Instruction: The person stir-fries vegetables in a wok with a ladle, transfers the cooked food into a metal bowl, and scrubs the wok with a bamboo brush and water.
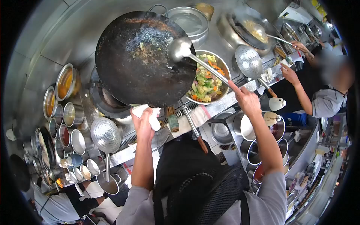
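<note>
My left hand (pixel 141 123) is closed round a folded white cloth (pixel 153 119) at the near edge of a large blackened wok (pixel 150 75). The wok is tilted beside its burner (pixel 107 99), with a few food scraps stuck to its inside. My right hand (pixel 246 100) grips the handle of a long metal ladle (pixel 180 48), whose bowl is at the wok's right side. Below the ladle handle stands a metal bowl (pixel 228 71) filled with mixed vegetables (pixel 208 84), green, yellow and orange. The wok's edge partly covers that bowl.
A metal pot of water (pixel 187 24) stands behind the bowl. Perforated skimmers lie left (pixel 106 135) and right (pixel 248 62). Several sauce pots (pixel 74 114) line the left, others the right (pixel 255 152). On the right a co-worker (pixel 318 82) holds a ladle over another wok (pixel 255 32).
</note>
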Demonstrator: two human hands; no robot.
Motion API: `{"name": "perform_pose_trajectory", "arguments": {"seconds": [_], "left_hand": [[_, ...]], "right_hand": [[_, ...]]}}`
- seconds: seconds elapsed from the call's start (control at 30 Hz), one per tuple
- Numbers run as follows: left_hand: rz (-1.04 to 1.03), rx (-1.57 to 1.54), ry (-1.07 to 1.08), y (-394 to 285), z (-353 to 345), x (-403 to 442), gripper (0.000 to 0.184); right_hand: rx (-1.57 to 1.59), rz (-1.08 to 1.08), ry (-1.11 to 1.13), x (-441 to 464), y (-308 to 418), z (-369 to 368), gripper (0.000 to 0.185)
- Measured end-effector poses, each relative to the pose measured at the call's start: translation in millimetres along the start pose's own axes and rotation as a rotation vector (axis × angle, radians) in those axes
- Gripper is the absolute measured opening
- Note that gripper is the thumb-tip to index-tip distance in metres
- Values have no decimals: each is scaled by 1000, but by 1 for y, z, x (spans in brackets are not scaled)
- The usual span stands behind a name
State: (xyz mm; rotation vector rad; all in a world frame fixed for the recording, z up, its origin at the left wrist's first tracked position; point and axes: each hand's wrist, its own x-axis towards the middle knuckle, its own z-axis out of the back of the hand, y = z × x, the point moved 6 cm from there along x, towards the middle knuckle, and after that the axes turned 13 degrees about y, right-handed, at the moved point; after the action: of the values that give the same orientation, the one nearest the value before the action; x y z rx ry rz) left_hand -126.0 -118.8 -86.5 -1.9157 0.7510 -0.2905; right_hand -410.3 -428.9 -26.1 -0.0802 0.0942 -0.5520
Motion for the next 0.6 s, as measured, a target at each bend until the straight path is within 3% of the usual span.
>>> {"name": "perform_pose_trajectory", "arguments": {"seconds": [0.3, 0.37, 0.43, 0.47, 0.6], "left_hand": [[-23, -35, -50, 12, 30, 16, 36], [-29, -38, -83, 12, 41, 16, 28], [10, -130, -21, 20, 57, 18, 42], [-18, -130, 0, 16, 62, 15, 27], [51, -183, -119, 2, 80, -5, 12]], "right_hand": [[-107, 28, -11, -118, -39, 42, 77], [-64, 9, -17, -126, -37, 51, 74], [42, -106, 97, -137, -36, 42, 72], [150, -131, 96, -145, -40, 25, 76], [552, -255, 91, -154, -9, -18, 68]]}}
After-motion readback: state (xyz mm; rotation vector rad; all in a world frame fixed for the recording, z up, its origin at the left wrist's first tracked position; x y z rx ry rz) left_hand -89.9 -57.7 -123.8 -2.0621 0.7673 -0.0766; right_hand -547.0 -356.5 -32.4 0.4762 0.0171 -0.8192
